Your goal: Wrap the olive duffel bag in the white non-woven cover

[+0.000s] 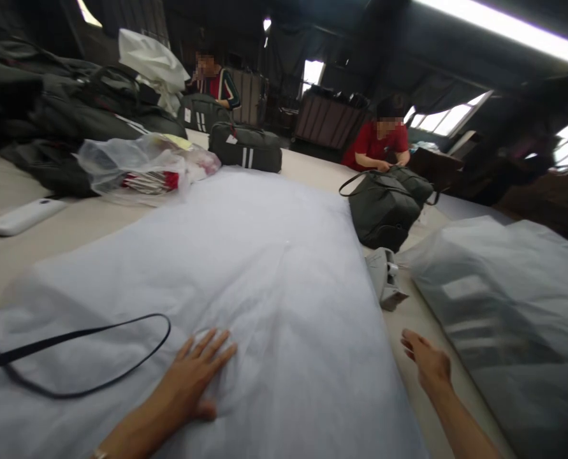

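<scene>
My left hand (195, 379) lies flat with spread fingers on a large sheet of whitish plastic (307, 319), which is slightly wrinkled under the palm. My right hand (427, 362) hovers past the sheet's right edge, its fingers loosely bent and nothing visible in them. A dark bag in a clear plastic cover (494, 319) lies just right of that hand. Beyond the fingertips stands a small grey-white device (383, 277) whose kind I cannot make out. A black strap (87, 331) loops over the sheet left of my left hand.
A clear plastic bag (135, 169) with red and white tags sits at the far left, near a white oblong object (25, 217). Dark travel bags (245, 148) stand behind. One person in red (372, 143) handles a dark bag (384, 204); another person (221, 86) is farther back.
</scene>
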`<state>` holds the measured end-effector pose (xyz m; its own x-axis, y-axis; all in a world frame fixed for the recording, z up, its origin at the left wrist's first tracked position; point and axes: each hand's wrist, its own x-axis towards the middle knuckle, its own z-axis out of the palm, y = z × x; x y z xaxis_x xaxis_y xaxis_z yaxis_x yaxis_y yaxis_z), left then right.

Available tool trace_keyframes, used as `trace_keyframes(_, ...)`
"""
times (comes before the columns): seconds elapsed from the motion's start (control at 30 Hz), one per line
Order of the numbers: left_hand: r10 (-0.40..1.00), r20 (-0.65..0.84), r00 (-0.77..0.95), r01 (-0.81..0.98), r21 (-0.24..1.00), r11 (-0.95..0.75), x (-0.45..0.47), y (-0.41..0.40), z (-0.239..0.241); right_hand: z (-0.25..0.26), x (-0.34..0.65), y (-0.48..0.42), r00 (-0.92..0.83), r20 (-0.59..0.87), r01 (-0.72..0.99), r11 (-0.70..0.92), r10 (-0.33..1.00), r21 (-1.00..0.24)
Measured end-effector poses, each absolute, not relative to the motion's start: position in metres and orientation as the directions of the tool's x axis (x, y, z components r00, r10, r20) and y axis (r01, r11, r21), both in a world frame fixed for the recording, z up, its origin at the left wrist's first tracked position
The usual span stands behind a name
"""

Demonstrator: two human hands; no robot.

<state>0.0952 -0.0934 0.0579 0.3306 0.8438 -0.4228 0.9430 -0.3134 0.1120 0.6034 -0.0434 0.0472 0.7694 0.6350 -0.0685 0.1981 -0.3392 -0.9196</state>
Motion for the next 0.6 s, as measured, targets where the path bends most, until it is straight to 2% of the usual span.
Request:
trace_keyframes(0.07,0.842,-0.424,0.334,0.942,0.122,-0.312,0.098,-0.092,0.063,0.06,0.559,-0.058,0.65,-0.169,0.168,-0.358,0.741,-0.919)
trace_keyframes(0.17,0.856,-0.358,0.373,0.927,0.168,-0.334,0.094,-0.095,0.051,0.087,0.458,-0.075,0.258,-0.31,0.185,-0.361,0.915,-0.914)
trace_keyframes(0.27,0.872,-0.272,0.408,0.908,0.22,-0.356,0.088,-0.098,0.027,0.109,0.354,-0.08,-0.128,-0.386,0.193,-0.359,0.913,-0.913)
trace_keyframes(0.33,0.877,-0.246,0.413,0.903,0.238,-0.359,0.086,-0.099,0.015,0.113,0.305,-0.077,-0.249,-0.417,0.202,-0.374,0.874,-0.905)
trace_keyframes(0.4,0.878,-0.235,0.416,0.899,0.25,-0.359,0.086,-0.099,0.01,0.107,0.276,-0.069,-0.239,-0.467,0.284,-0.399,0.851,-0.872)
trace_keyframes(0.6,0.85,-0.27,0.453,0.881,0.284,-0.379,0.089,-0.095,0.02,0.064,0.265,-0.052,0.013,-0.6,0.571,-0.498,0.8,-0.652)
